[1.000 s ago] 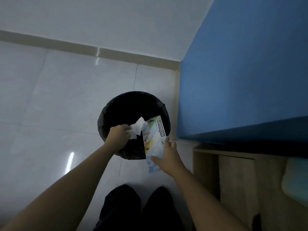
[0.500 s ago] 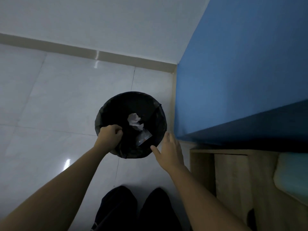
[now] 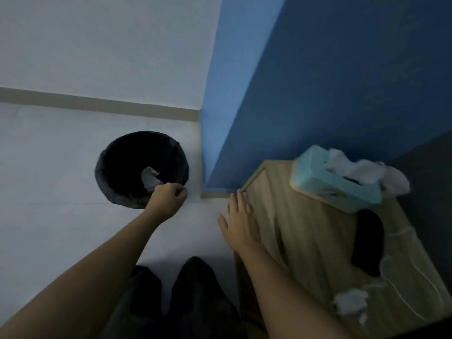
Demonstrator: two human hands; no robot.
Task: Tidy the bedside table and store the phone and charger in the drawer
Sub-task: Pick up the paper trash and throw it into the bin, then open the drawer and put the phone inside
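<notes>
So some rubbish sits in the bin (image 3: 141, 168) at ten o'clock. My left hand (image 3: 167, 198) is fisted, my right hand (image 3: 241, 222) open; phone (image 3: 367, 243), cable (image 3: 413, 285) and tissue (image 3: 351, 302) wait on the tabletop (image 3: 315, 231).

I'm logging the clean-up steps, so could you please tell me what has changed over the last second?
The left hand let go of the white tissue and the right hand released the printed packet; both now lie inside the black bin. The right hand has opened and moved toward the bedside table, while the left has closed into an empty fist at the bin's rim. The bin stayed where it was on the floor.
</notes>
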